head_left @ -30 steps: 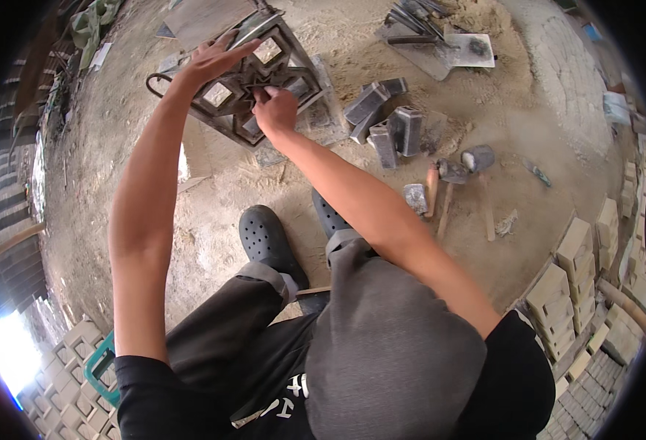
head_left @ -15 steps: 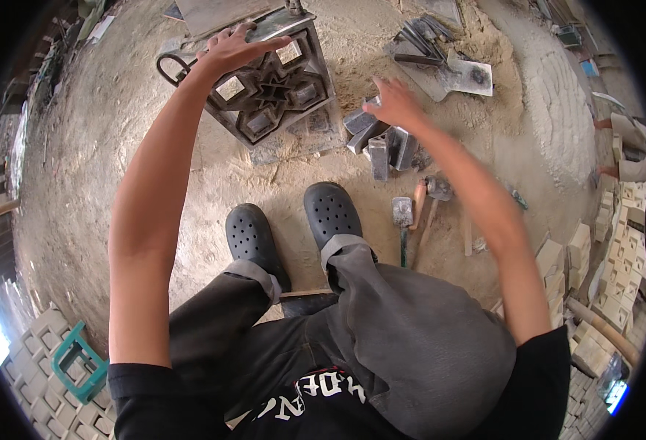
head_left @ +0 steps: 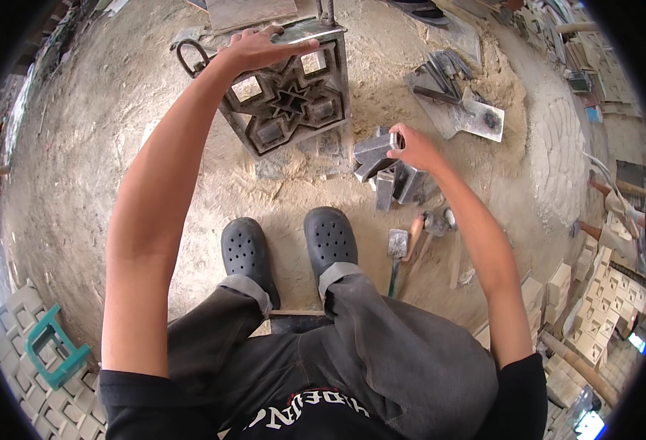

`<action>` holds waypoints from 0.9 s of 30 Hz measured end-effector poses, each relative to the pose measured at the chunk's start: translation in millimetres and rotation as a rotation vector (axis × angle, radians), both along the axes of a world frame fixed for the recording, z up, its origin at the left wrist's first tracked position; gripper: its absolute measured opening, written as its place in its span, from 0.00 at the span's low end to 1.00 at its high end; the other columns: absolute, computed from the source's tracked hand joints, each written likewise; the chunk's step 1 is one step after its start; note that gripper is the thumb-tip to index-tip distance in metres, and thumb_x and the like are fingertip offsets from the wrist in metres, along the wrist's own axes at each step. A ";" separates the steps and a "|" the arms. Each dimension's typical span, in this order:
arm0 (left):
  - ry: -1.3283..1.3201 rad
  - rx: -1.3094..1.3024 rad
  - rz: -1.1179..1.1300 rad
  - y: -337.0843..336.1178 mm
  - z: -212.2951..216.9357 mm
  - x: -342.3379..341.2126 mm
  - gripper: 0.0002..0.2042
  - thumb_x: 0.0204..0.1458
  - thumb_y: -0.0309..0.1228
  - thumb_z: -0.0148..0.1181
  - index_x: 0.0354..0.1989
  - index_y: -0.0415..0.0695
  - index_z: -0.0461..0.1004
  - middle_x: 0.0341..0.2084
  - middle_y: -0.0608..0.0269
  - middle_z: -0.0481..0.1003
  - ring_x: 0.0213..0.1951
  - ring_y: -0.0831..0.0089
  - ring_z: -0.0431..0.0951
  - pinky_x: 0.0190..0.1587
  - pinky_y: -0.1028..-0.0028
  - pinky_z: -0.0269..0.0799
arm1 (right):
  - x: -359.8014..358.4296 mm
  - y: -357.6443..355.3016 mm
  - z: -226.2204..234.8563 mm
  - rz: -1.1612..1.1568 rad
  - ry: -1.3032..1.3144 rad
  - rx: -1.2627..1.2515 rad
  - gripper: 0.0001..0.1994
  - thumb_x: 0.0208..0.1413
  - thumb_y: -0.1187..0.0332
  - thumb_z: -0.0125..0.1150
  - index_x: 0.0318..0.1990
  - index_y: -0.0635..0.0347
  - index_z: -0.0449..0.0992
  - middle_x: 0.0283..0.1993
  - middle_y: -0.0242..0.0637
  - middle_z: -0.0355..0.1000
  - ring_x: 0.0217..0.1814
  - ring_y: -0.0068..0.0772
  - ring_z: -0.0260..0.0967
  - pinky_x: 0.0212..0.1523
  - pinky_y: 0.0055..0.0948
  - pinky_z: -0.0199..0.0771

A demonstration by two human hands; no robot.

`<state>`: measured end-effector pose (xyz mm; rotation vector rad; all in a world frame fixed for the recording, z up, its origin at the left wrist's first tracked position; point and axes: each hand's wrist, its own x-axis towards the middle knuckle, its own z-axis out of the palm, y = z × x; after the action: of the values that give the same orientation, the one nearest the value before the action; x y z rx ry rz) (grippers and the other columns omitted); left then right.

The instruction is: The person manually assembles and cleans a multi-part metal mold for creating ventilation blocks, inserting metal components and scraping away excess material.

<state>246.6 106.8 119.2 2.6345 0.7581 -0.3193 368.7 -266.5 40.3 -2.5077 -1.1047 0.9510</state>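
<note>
A square metal mould [head_left: 291,104] with a star-shaped lattice stands tilted on edge at the upper left. My left hand [head_left: 258,53] grips its top edge, thumb stretched along the rim and fingertips going out of sight behind. At the right, my right hand [head_left: 417,149] pinches a small metal block [head_left: 395,141] between thumb and fingers. That block is just above a heap of grey metal blocks [head_left: 384,187], partly tucked under my fingers; whether it still touches the heap I cannot tell.
Trowels and metal bars lie on a metal plate [head_left: 444,110] at the upper right, beside grey powder [head_left: 550,147]. A hammer [head_left: 415,236] and a small trowel [head_left: 397,244] rest nearer me. Pale moulded blocks [head_left: 603,312] are stacked far right; a green-handled tool [head_left: 53,348] lies lower left.
My right hand has come down onto the block heap and closed on a small block. My left hand stays on the mould. The whole view has shifted slightly.
</note>
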 end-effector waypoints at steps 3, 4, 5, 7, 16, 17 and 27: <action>-0.001 -0.033 -0.011 2.5 -0.3 9.9 0.65 0.27 0.85 0.43 0.71 0.47 0.55 0.62 0.32 0.60 0.69 0.39 0.52 0.67 0.43 0.51 | -28.8 -12.1 11.8 -0.100 -0.129 0.074 0.28 0.45 0.58 0.73 0.52 0.62 0.70 0.45 0.48 0.77 0.47 0.50 0.75 0.48 0.41 0.72; 0.000 -0.031 -0.023 6.4 2.4 9.8 0.64 0.27 0.85 0.43 0.71 0.47 0.55 0.62 0.33 0.61 0.68 0.40 0.54 0.67 0.44 0.52 | -39.7 -10.1 22.6 -0.166 -0.123 0.146 0.28 0.46 0.58 0.72 0.52 0.62 0.71 0.43 0.48 0.77 0.46 0.49 0.75 0.47 0.40 0.73; 0.002 -0.034 -0.036 7.3 2.2 11.2 0.64 0.28 0.85 0.43 0.71 0.47 0.55 0.62 0.33 0.61 0.68 0.41 0.56 0.68 0.46 0.52 | -48.7 -10.5 30.9 -0.235 -0.116 0.211 0.27 0.46 0.58 0.72 0.51 0.63 0.72 0.42 0.47 0.77 0.44 0.49 0.76 0.46 0.39 0.73; 0.003 -0.048 -0.058 6.1 3.9 13.8 0.63 0.28 0.85 0.44 0.70 0.47 0.56 0.62 0.34 0.62 0.67 0.42 0.57 0.68 0.48 0.54 | -61.4 -10.8 47.3 -0.449 -0.074 0.383 0.27 0.46 0.58 0.74 0.50 0.64 0.74 0.38 0.42 0.78 0.40 0.38 0.77 0.43 0.33 0.75; -0.025 -0.094 -0.002 7.7 7.9 6.6 0.64 0.28 0.83 0.48 0.70 0.44 0.57 0.62 0.34 0.62 0.67 0.44 0.59 0.67 0.51 0.55 | -99.7 90.7 120.4 -0.558 -0.117 0.839 0.27 0.45 0.57 0.76 0.46 0.66 0.72 0.37 0.42 0.77 0.39 0.35 0.77 0.41 0.32 0.76; -0.024 -0.088 -0.002 5.0 9.2 8.0 0.65 0.27 0.84 0.47 0.70 0.44 0.56 0.63 0.35 0.61 0.67 0.44 0.58 0.68 0.51 0.53 | -98.0 96.2 117.1 -0.548 -0.172 0.839 0.27 0.45 0.58 0.75 0.46 0.66 0.71 0.38 0.43 0.76 0.38 0.36 0.76 0.40 0.32 0.76; -0.045 0.022 0.043 -5.4 4.9 4.6 0.64 0.26 0.84 0.48 0.69 0.46 0.58 0.57 0.33 0.67 0.66 0.43 0.60 0.67 0.51 0.55 | -105.2 113.5 86.5 -0.544 -0.326 0.875 0.26 0.45 0.60 0.75 0.46 0.65 0.69 0.39 0.46 0.74 0.37 0.43 0.75 0.39 0.38 0.75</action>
<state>251.3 101.5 124.0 2.6329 0.8071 -0.2403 263.5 -153.0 126.8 -2.0298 -0.6234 -0.1038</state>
